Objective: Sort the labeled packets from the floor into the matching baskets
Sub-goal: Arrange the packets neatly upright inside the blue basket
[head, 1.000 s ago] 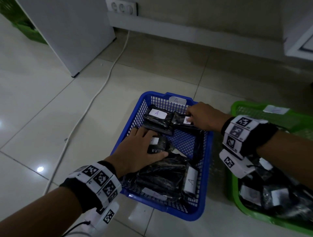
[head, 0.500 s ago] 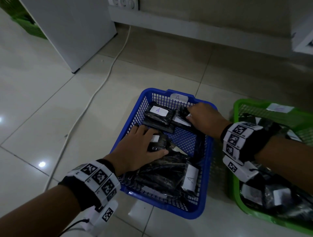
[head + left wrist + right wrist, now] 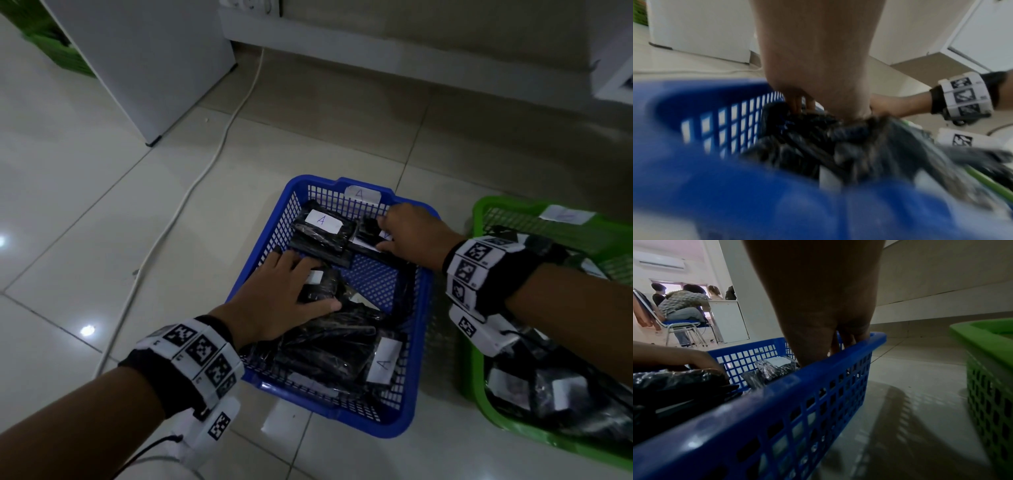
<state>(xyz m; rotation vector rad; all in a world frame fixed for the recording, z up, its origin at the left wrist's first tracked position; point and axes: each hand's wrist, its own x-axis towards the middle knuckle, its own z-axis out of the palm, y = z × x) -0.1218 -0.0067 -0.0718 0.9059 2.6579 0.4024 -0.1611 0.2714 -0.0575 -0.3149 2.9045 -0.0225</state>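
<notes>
A blue basket (image 3: pixel 301 181) tagged "A" on its far rim stands on the floor and holds several black packets with white "A" labels. My left hand (image 3: pixel 308 284) lies over a black packet (image 3: pixel 320 291) at the basket's middle left, fingers on top and thumb curled along its near side. My right hand (image 3: pixel 383 233) pinches a small black packet (image 3: pixel 368 228) in the far right corner, beside a larger labeled packet (image 3: pixel 322 229). The left wrist view is blurred and shows fingers (image 3: pixel 797 104) on crinkled black packets (image 3: pixel 797 146). To the right stands a green basket (image 3: pixel 479 219) with more packets.
A white cable (image 3: pixel 191 192) runs across the tiles left of the blue basket. A white cabinet (image 3: pixel 144 61) stands at the back left and a white unit (image 3: pixel 613 68) at the back right. In the right wrist view people sit at a desk (image 3: pixel 682 305) far off.
My right hand has shifted the small packet toward the far right corner of the blue basket. My left hand stays on its packet.
</notes>
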